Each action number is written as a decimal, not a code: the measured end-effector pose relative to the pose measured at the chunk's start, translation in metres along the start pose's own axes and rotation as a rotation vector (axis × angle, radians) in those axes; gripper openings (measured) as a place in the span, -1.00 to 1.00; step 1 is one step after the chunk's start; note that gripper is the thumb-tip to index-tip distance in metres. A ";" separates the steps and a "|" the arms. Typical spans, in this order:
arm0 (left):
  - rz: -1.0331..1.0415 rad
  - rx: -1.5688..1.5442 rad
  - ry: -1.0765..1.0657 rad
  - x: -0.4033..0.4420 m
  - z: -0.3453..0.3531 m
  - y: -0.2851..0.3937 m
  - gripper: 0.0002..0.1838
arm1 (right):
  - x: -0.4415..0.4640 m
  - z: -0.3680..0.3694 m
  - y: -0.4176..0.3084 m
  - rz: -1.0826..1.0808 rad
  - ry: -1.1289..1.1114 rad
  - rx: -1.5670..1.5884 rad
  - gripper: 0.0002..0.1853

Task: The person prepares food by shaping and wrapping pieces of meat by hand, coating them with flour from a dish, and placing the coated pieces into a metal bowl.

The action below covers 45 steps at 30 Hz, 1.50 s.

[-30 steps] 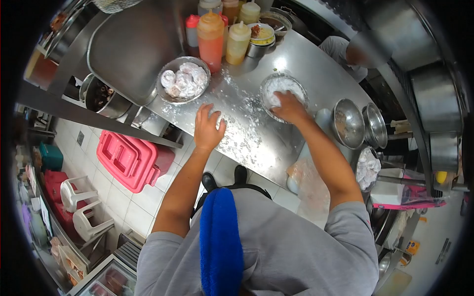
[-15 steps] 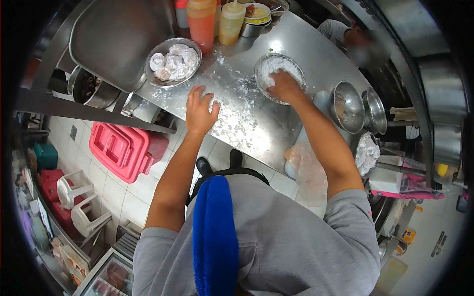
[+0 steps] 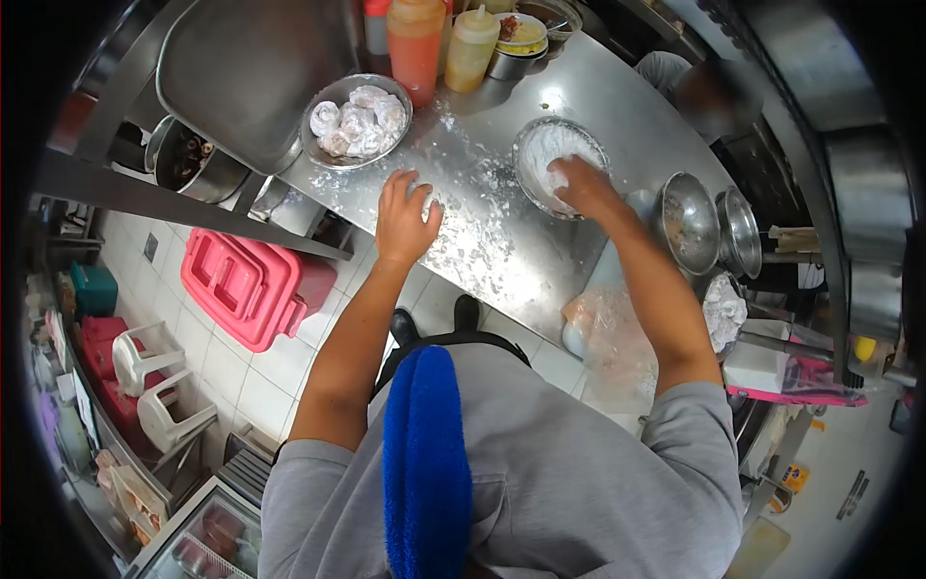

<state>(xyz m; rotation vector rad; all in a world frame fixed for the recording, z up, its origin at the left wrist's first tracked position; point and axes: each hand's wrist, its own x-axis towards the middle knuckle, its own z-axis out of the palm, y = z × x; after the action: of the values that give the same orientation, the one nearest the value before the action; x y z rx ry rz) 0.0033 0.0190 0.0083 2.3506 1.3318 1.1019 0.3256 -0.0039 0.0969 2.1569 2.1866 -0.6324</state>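
Note:
My right hand (image 3: pixel 583 185) reaches into a metal bowl (image 3: pixel 526 186) of white flour-like powder (image 3: pixel 550 150). Its fingers are curled at the powder's surface, and whatever they hold is hidden. My left hand (image 3: pixel 406 217) hovers over the powder-dusted steel table (image 3: pixel 482 253), fingers apart and nothing in them. Beyond the left hand, a second metal bowl (image 3: pixel 323 161) holds several powder-coated pieces of food (image 3: pixel 359 121).
Squeeze bottles (image 3: pixel 473 48) and a stack of small containers (image 3: pixel 519 43) stand at the back. Metal bowls (image 3: pixel 688 222) and a plastic bag (image 3: pixel 617 333) are to the right. A large tray (image 3: pixel 256 82) is at left, a pink bin (image 3: pixel 251 289) below. Another person (image 3: pixel 714 96) is across the table.
The view has shifted slightly, so the table and bowls appear a little further right and lower. My right hand has moved a little within the powder bowl; my left hand stays over the table.

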 end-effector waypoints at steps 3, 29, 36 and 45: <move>-0.022 0.007 -0.026 0.001 -0.001 0.002 -0.74 | 0.006 -0.006 0.016 0.072 0.007 0.250 -0.50; -0.016 0.007 -0.022 0.000 -0.001 0.002 -0.74 | -0.002 0.020 -0.019 0.158 0.100 -0.126 -0.39; 0.027 -0.019 0.025 -0.001 0.000 -0.001 -0.72 | 0.007 0.000 0.011 0.150 -0.019 0.196 -0.38; -0.005 -0.029 0.045 0.001 -0.008 0.002 -0.67 | 0.017 -0.011 -0.004 0.165 -0.078 0.262 -0.48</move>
<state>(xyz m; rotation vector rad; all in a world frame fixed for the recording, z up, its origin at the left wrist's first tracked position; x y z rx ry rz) -0.0014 0.0171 0.0153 2.3138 1.3276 1.1707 0.3237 0.0157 0.1035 2.3552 1.9572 -1.0227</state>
